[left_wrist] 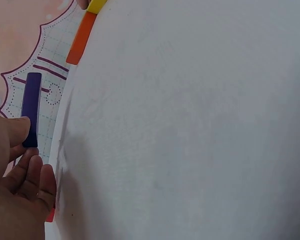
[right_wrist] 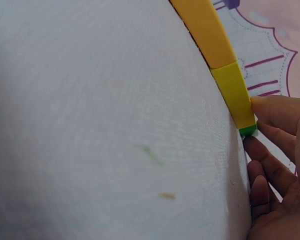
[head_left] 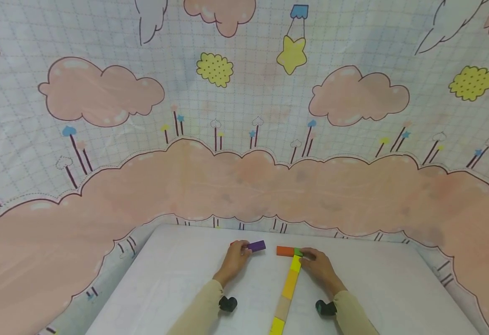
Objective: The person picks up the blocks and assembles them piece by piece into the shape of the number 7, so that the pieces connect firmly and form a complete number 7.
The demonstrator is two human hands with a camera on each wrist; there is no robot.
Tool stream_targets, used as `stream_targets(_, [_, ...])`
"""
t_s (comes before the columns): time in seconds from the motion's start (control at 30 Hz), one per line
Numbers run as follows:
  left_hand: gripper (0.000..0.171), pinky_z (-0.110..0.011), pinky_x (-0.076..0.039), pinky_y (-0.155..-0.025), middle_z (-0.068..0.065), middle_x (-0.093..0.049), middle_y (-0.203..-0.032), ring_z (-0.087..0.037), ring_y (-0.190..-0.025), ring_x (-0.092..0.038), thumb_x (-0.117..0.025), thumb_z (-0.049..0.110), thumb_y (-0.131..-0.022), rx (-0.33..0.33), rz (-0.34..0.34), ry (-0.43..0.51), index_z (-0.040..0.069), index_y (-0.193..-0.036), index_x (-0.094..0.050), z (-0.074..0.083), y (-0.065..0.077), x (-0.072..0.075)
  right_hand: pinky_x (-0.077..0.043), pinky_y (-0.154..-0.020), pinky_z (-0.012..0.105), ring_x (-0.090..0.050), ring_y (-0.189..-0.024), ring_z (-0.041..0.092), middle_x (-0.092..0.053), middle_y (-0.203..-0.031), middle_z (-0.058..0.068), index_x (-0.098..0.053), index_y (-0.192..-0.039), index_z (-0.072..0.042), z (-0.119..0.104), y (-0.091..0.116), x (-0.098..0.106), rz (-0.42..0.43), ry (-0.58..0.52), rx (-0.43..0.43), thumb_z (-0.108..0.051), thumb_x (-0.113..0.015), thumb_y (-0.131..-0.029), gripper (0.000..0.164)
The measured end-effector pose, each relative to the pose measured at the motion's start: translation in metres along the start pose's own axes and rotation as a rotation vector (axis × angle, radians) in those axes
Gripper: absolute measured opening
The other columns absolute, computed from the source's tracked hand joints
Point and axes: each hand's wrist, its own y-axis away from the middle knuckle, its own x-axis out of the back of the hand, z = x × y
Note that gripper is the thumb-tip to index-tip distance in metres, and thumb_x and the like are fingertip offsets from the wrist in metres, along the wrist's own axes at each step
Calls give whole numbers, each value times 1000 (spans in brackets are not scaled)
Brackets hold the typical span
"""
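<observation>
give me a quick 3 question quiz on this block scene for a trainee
1. True or false: the left hand holds the purple block.
2. Which block does the right hand touch at the far end of the row?
A. the green block
B. the purple block
C. a blue block
3. Fill in: the orange block lies just to the ____ of the green block in the head view.

Key: 1 true; 2 A; 3 left
</observation>
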Motion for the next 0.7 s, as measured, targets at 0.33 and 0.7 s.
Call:
stream_targets(0.33, [27, -45, -50, -96, -14, -62, -116, -26, -109, -61, -60, 13, -97, -5, -73, 5, 1, -121, -61, -3, -3, -3, -33, -111, 60, -45, -133, 36, -56, -140, 14, -64, -128, -14, 1, -2, 0, 0, -2, -3, -22, -66, -93, 36])
stream_targets(0.7, [28, -45, -48, -100, -13, -62, -117, -26, -111, -60, -59, 14, -98, -35, -115, -22, 1, -122, -60, 1, -9, -8, -33, -112, 60, -45, -133, 37, -55, -140, 15, -64, -127, -13, 1, -2, -1, 9, 13, 8, -21, -65, -93, 36])
